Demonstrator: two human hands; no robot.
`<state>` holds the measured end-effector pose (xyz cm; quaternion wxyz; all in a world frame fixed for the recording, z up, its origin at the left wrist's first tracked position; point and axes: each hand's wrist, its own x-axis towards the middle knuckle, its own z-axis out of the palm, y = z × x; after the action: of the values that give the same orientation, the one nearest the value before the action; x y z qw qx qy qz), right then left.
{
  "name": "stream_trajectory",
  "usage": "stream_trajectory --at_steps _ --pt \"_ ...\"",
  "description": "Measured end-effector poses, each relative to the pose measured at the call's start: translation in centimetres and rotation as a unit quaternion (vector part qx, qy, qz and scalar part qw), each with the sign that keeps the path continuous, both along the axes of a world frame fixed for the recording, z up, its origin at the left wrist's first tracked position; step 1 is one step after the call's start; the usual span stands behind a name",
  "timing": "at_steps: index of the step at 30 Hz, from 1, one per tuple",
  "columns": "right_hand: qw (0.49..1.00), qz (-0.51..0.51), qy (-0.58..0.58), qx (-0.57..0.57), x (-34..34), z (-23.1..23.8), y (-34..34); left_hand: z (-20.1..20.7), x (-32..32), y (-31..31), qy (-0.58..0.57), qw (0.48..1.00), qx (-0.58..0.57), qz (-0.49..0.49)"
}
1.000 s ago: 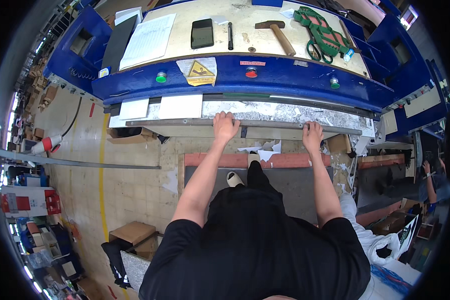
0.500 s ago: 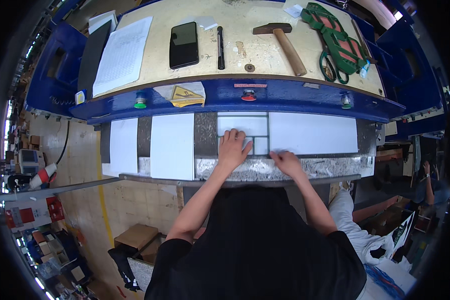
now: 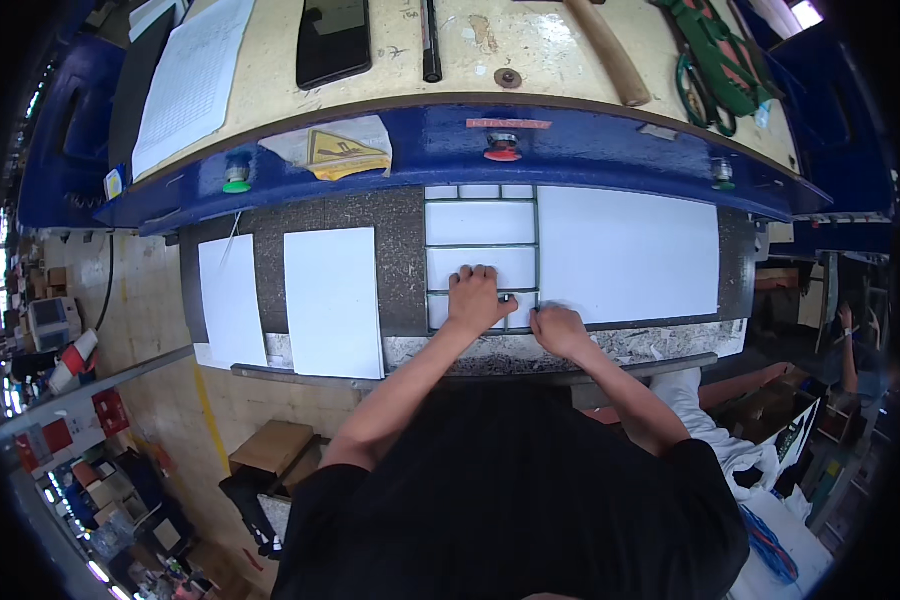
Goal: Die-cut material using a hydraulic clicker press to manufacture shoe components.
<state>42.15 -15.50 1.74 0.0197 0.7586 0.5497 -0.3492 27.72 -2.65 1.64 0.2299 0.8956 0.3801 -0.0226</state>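
Observation:
A grid of dark green strips (image 3: 482,245) lies over white on the dark work surface, its far end cut off from sight by the blue panel. My left hand (image 3: 477,300) rests on the grid's near part, fingers bent and thumb apart to the right. My right hand (image 3: 560,330) is closed at the grid's near right corner, fingers curled together. Whatever they may pinch is hidden and slightly blurred. A large white sheet (image 3: 630,255) adjoins the grid on the right.
Two white sheets, a wider one (image 3: 332,300) and a narrower one (image 3: 232,300), lie to the left. Beyond the work, a blue panel (image 3: 420,150) carries a red button (image 3: 503,148) and a green button (image 3: 237,175). Above it sit a phone (image 3: 333,40), a pen (image 3: 431,45) and a hammer (image 3: 610,55).
The view has shifted forward and down, so more of the grid shows below the blue panel. Both hands stay at the grid's near end, the right still closed at its corner.

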Motion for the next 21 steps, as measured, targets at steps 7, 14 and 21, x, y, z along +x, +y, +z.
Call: stream_trajectory --at_steps 7,14,21 --pt "0.994 0.056 0.024 0.089 1.6 1.9 0.5 3.2 0.9 1.5 0.084 0.995 -0.051 -0.003" --pt "0.998 0.019 0.002 0.066 -0.3 0.2 -1.3 0.1 -1.3 -1.3 -0.045 0.998 0.037 0.014" --pt "0.998 0.049 0.016 0.027 -2.4 7.9 0.7 7.0 -3.4 1.0 -0.066 0.998 0.023 -0.003"
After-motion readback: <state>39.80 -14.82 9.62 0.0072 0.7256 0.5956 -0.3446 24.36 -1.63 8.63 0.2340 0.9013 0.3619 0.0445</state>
